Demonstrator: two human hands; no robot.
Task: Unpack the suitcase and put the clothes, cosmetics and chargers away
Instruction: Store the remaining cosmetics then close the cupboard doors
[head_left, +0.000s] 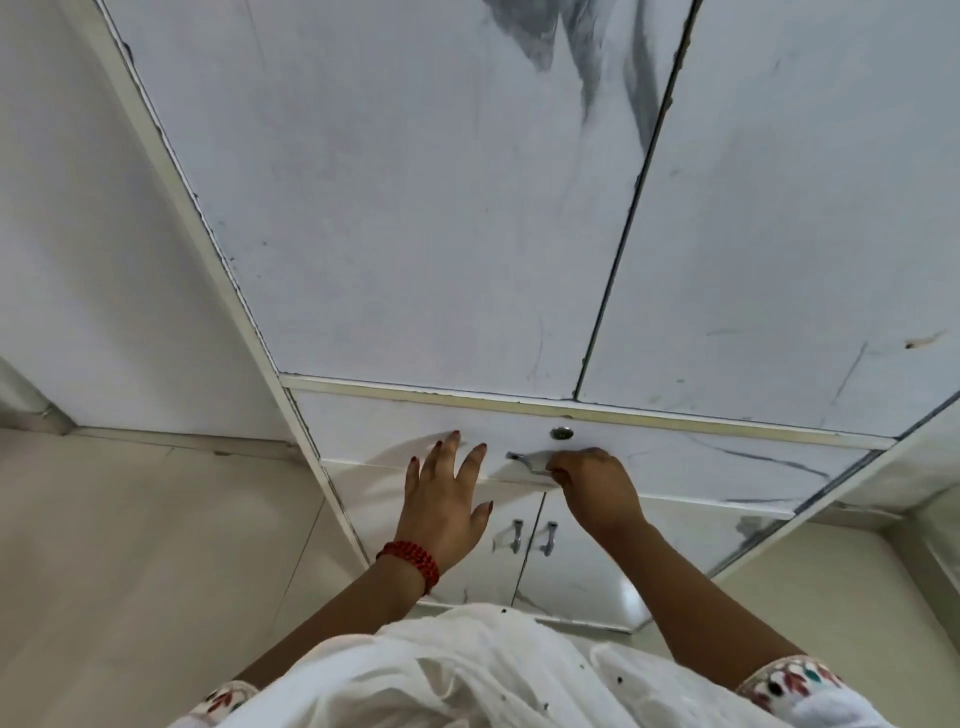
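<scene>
A white marbled wardrobe fills the view, and its wide drawer (675, 457) runs across below the two tall doors (415, 208). My right hand (592, 483) is closed around the drawer's metal handle (527, 460). My left hand (447, 493), with a red thread band on the wrist, lies flat with fingers spread against the drawer front, left of the handle. A round keyhole (561, 432) sits just above the handle. The drawer looks closed. No suitcase, clothes, cosmetics or chargers are in view.
Below the drawer are two small cabinet doors with metal handles (532, 536). A white wall (78, 234) stands to the left, with pale floor tiles (156, 545) beneath. My white garment (467, 675) fills the bottom of the view.
</scene>
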